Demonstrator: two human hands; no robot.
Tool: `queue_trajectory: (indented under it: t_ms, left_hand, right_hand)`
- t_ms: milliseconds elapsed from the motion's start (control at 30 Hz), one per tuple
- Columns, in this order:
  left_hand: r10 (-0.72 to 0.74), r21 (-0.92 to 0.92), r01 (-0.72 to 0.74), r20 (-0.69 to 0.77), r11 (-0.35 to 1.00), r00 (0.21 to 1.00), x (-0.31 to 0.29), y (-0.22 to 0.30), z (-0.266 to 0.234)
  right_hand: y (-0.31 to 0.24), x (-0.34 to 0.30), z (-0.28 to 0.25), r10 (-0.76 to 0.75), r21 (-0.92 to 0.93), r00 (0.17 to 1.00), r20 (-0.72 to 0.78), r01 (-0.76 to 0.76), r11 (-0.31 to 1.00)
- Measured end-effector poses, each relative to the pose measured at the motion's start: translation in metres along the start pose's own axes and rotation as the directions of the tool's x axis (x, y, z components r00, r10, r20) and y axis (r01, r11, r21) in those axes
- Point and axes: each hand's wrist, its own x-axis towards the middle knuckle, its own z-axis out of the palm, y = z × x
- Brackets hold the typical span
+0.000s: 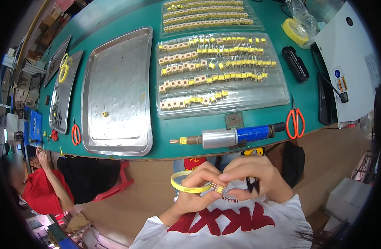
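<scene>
Just past the table's front edge, in front of my white shirt, my left hand (194, 191) pinches a small yellow-wrapped transformer (217, 188) with thin metal pins. A roll of yellow tape (174, 182) hangs at the fingers of that same hand. From the right, my right hand (257, 172) meets the transformer, its index fingertip by the pins and its thumb close to the body. Those fingers are closed, but what lies between them is unclear. A small dark object (253, 185) shows against the right palm; its kind cannot be made out.
On the green table are a steel tray (116, 137) with one transformer (104, 114), and plastic trays (223, 108) with transformer rows. A silver-and-blue cylindrical tool (219, 138) lies along the front edge beside orange-handled scissors (296, 124). A person in red (49, 189) sits at left.
</scene>
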Motion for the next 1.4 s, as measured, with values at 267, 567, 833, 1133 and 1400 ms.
queue_trajectory:
  t_ms: [267,567,833,1133,1400]
  left_hand:
    - [0.022,0.045,-0.025,0.069,0.999,0.997,0.004,0.004,-0.001]
    - [0.013,0.11,-0.024,0.1,0.994,0.995,0.005,0.008,-0.002]
    - [0.028,0.192,-0.044,0.085,0.98,0.996,0.004,0.009,-0.003]
    - [0.028,0.131,-0.037,0.073,0.991,0.997,0.003,0.004,-0.002]
    - [0.109,0.382,-0.111,0.028,0.917,0.994,0.004,0.011,0.004]
  right_hand:
    - [0.011,-0.008,-0.004,0.166,0.357,0.984,0.063,-0.177,0.917]
    - [0.013,-0.011,-0.005,0.182,0.448,0.974,0.135,-0.223,0.866]
    - [0.016,-0.013,0.0,0.129,0.368,0.99,0.063,-0.143,0.919]
    - [0.017,-0.013,-0.002,0.131,0.358,0.988,0.086,-0.154,0.921]
    - [0.016,-0.013,0.003,0.223,0.44,0.97,0.098,-0.243,0.865]
